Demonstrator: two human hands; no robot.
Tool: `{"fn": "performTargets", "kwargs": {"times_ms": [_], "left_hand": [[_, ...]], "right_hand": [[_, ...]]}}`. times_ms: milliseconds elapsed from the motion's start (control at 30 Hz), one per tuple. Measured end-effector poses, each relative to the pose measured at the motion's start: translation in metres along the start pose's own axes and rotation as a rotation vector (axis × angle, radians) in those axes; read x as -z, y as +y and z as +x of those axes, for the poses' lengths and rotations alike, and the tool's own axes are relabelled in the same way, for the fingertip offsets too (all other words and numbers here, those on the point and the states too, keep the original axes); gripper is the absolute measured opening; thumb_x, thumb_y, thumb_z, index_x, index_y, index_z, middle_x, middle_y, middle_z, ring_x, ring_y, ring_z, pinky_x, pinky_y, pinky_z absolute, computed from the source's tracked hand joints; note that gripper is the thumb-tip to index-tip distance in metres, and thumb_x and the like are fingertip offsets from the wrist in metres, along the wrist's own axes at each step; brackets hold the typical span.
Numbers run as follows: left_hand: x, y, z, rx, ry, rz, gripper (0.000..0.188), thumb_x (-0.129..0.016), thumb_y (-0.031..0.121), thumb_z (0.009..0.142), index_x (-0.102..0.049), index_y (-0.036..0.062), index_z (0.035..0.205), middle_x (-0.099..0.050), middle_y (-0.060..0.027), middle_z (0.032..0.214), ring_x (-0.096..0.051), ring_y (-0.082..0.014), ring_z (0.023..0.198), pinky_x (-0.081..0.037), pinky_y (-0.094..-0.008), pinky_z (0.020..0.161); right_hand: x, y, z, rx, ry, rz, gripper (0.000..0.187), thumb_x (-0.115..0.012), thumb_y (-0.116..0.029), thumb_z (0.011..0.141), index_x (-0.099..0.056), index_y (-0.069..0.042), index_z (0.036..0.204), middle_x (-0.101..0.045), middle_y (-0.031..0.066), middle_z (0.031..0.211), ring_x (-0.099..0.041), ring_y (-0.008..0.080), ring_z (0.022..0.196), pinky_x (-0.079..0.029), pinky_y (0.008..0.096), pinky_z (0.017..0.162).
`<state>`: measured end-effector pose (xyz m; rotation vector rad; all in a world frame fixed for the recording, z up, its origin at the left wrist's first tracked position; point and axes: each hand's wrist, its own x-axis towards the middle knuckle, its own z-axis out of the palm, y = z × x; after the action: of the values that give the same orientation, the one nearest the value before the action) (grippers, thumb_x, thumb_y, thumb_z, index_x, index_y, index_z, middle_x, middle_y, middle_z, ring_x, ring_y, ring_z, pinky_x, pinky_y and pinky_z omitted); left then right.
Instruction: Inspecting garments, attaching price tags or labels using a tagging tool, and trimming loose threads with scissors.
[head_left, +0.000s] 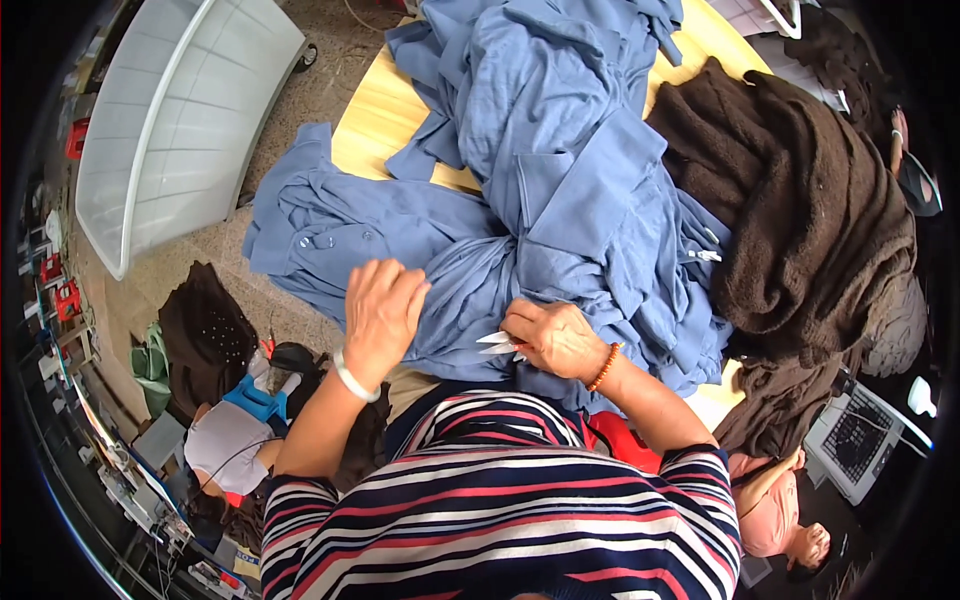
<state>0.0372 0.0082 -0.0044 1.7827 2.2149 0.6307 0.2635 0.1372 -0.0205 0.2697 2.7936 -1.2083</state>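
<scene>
Blue garments (590, 200) lie heaped in front of me, with a buttoned placket (340, 240) on the left part and a folded flap near the middle. Over the left part, my left hand (380, 310) is closed, its fingers curled together. What it holds, if anything, is hidden. My right hand (550, 338) grips a pair of thread snips (495, 345) close to the near edge of the pile. The two pale, pointed blades stick out to the left, slightly apart, over the cloth. Its palm hides most of the handle.
The garments cover much of a light wooden table (375, 120). Dark brown fabric (790, 210) is piled on the right. A white plastic bin (190, 130) stands on the floor at left. Two other people sit nearby, one in pale clothing (225, 450), one in pink (765, 505).
</scene>
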Motion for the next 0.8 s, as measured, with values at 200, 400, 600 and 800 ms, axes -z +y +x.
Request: {"fn": "performTargets", "kwargs": {"times_ms": [200,400,600,800], "left_hand": [[0.007,0.05,-0.01,0.154,-0.04,-0.418,0.011,-0.071,0.004,0.078,-0.065,0.0002,0.087,-0.059,-0.0114,0.076,-0.06,-0.0288,0.068,-0.047,-0.0333,0.06],[-0.012,0.107,-0.005,0.609,-0.365,-1.455,0.007,-0.063,0.001,0.09,-0.067,-0.0042,0.091,-0.065,-0.0023,0.083,-0.058,-0.0064,0.075,-0.047,-0.0196,0.064],[-0.053,0.135,0.003,0.369,-0.366,-1.431,0.01,-0.064,0.003,0.089,-0.067,-0.0047,0.094,-0.063,-0.0057,0.089,-0.059,-0.0084,0.078,-0.048,-0.0203,0.068],[-0.059,0.142,0.008,0.145,-0.283,-1.062,0.009,-0.066,0.002,0.087,-0.069,-0.0012,0.095,-0.056,-0.0047,0.09,-0.053,-0.0081,0.074,-0.043,-0.0204,0.062]], "right_hand": [[-0.013,-0.017,-0.022,-0.143,0.469,0.388,0.034,-0.071,-0.008,0.074,-0.064,-0.004,0.107,-0.063,0.0092,0.092,-0.058,0.0214,0.062,-0.047,0.0332,0.056],[0.012,-0.072,-0.044,-0.526,0.442,0.97,0.064,-0.077,-0.014,0.079,-0.049,-0.001,0.134,-0.039,-0.0084,0.065,-0.028,0.0008,0.056,-0.022,0.0194,0.048],[0.006,-0.061,-0.074,-0.656,0.687,1.096,0.051,-0.064,-0.003,0.087,-0.048,0.001,0.135,-0.045,-0.0098,0.074,-0.032,-0.0008,0.058,-0.024,0.0165,0.05],[-0.01,-0.055,-0.082,-0.798,0.832,1.449,0.034,-0.06,-0.006,0.091,-0.057,0.0,0.124,-0.048,-0.0115,0.068,-0.034,-0.0023,0.055,-0.026,0.0163,0.047]]}}
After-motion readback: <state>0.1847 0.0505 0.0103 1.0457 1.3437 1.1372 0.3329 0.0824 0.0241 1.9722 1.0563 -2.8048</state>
